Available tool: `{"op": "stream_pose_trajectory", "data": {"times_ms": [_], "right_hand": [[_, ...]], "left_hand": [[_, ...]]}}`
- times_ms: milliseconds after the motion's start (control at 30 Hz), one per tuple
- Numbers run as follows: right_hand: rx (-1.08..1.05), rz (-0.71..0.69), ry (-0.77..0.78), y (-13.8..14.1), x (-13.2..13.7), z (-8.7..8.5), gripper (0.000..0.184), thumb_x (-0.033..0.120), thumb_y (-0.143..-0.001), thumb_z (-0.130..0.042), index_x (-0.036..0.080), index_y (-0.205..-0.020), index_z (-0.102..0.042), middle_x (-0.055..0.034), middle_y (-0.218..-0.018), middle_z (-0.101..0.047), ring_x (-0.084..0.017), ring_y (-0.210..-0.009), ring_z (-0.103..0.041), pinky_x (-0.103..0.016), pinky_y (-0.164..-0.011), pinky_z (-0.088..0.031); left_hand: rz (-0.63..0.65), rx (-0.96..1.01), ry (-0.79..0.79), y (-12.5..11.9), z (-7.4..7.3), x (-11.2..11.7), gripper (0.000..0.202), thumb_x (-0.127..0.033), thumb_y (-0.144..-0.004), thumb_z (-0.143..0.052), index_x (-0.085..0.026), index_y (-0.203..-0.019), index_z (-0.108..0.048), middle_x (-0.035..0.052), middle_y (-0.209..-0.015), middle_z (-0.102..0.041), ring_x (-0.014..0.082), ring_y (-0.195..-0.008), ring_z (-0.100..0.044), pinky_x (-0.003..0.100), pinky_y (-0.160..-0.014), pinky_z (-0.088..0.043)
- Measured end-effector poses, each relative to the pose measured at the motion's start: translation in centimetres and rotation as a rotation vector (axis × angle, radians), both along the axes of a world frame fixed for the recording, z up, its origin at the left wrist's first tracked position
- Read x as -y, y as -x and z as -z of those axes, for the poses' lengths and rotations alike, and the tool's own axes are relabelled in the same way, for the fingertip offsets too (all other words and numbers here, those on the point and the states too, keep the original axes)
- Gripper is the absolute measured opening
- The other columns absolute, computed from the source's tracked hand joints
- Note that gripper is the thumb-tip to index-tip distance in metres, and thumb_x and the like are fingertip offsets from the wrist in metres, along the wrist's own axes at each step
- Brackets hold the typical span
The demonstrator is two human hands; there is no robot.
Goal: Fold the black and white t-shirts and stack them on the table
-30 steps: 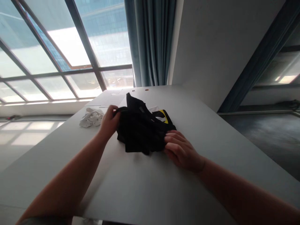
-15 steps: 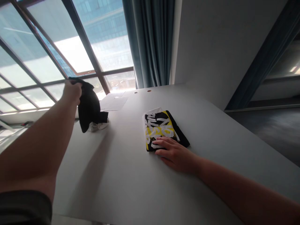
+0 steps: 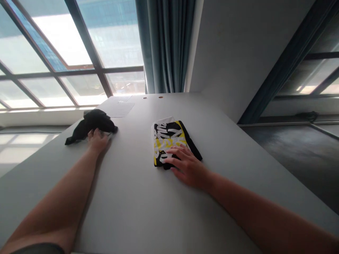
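A folded T-shirt point(image 3: 168, 144), black with white and yellow print, lies on the white table point(image 3: 132, 197). My right hand point(image 3: 189, 167) rests on its near right part, fingers spread and slightly bent. Farther left, a crumpled black garment point(image 3: 92, 121) is heaped on the tabletop near its left edge. My left hand point(image 3: 97, 141) is at the near side of this heap, fingers curled against the cloth. A little pale material shows beside those fingers; what it is I cannot make out.
Sheets of paper point(image 3: 122, 109) lie at the table's far left, close to two round holes in the top. Windows point(image 3: 79, 53) and a blue curtain point(image 3: 166, 49) stand behind, with a wall point(image 3: 222, 56) at right. Floor shows beyond both side edges.
The black garment was held up in my left hand; it has come down onto the table, with that hand lowered beside it. My right hand stays on the folded T-shirt. The view has shifted slightly.
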State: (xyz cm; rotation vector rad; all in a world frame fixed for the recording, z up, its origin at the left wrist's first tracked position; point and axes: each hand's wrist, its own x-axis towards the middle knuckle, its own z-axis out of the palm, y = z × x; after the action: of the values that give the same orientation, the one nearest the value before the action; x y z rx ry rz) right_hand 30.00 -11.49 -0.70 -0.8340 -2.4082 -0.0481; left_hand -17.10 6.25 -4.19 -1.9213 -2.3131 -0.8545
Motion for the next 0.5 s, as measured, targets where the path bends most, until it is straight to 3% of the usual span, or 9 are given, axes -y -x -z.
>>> {"op": "stream_pose_trajectory", "data": {"times_ms": [100,167,233,300,400,500], "right_hand": [[-0.113,0.218,0.013,-0.5,-0.9,0.7,0.046,0.025,-0.097,-0.068,0.027,-0.142,-0.066,-0.0144,-0.152,-0.056,-0.032,-0.146,-0.049,-0.058,-0.125,-0.038],[-0.204,0.348,0.054,-1.1,-1.8,1.3,0.056,0.036,-0.095,-0.073,0.024,-0.148,-0.061,-0.0169,-0.156,-0.052,-0.034,-0.147,-0.049,-0.056,-0.122,-0.043],[-0.278,0.426,0.099,-1.6,-2.6,1.8,0.062,0.043,-0.094,-0.076,0.022,-0.150,-0.059,-0.0175,-0.152,-0.056,-0.034,-0.142,-0.054,-0.053,-0.117,-0.048],[-0.301,0.441,0.119,-1.8,-3.0,2.0,0.056,0.044,-0.094,-0.075,0.022,-0.144,-0.063,-0.0155,-0.143,-0.065,-0.032,-0.134,-0.061,-0.052,-0.115,-0.050],[-0.280,0.421,0.094,-1.9,-3.1,1.9,0.036,0.039,-0.097,-0.072,0.023,-0.129,-0.074,-0.0138,-0.135,-0.070,-0.032,-0.130,-0.064,-0.053,-0.116,-0.048],[-0.307,0.369,0.061,-1.9,-2.8,1.5,0.023,0.033,-0.101,-0.065,0.024,-0.117,-0.079,-0.0133,-0.137,-0.071,-0.030,-0.131,-0.065,-0.056,-0.121,-0.043]], "left_hand": [[-0.072,0.030,-0.034,-1.0,-0.4,0.2,0.074,-0.028,-0.093,-0.064,0.002,-0.157,-0.040,0.0333,-0.164,-0.033,0.0473,-0.157,-0.025,0.060,-0.126,-0.026],[-0.069,0.008,-0.162,-2.5,-1.1,0.8,0.074,-0.027,-0.094,-0.065,-0.002,-0.159,-0.039,0.0303,-0.166,-0.029,0.0477,-0.156,-0.026,0.062,-0.125,-0.027],[-0.021,-0.036,-0.301,-4.8,-1.8,1.6,0.070,-0.028,-0.095,-0.064,-0.007,-0.159,-0.042,0.0258,-0.168,-0.029,0.0458,-0.154,-0.030,0.062,-0.124,-0.027],[0.104,-0.054,-0.356,-7.9,-2.3,2.8,0.060,-0.029,-0.097,-0.062,-0.012,-0.152,-0.051,0.0222,-0.161,-0.042,0.0417,-0.149,-0.040,0.058,-0.123,-0.031],[0.411,-0.016,-0.258,-13.6,-2.2,5.3,0.037,-0.031,-0.102,-0.054,-0.018,-0.135,-0.063,0.0147,-0.132,-0.068,0.0354,-0.128,-0.060,0.054,-0.117,-0.039],[0.733,0.058,-0.166,-18.8,-1.5,8.5,0.034,-0.040,-0.108,-0.051,-0.023,-0.133,-0.067,0.0110,-0.125,-0.071,0.0318,-0.121,-0.064,0.052,-0.114,-0.042]]}}
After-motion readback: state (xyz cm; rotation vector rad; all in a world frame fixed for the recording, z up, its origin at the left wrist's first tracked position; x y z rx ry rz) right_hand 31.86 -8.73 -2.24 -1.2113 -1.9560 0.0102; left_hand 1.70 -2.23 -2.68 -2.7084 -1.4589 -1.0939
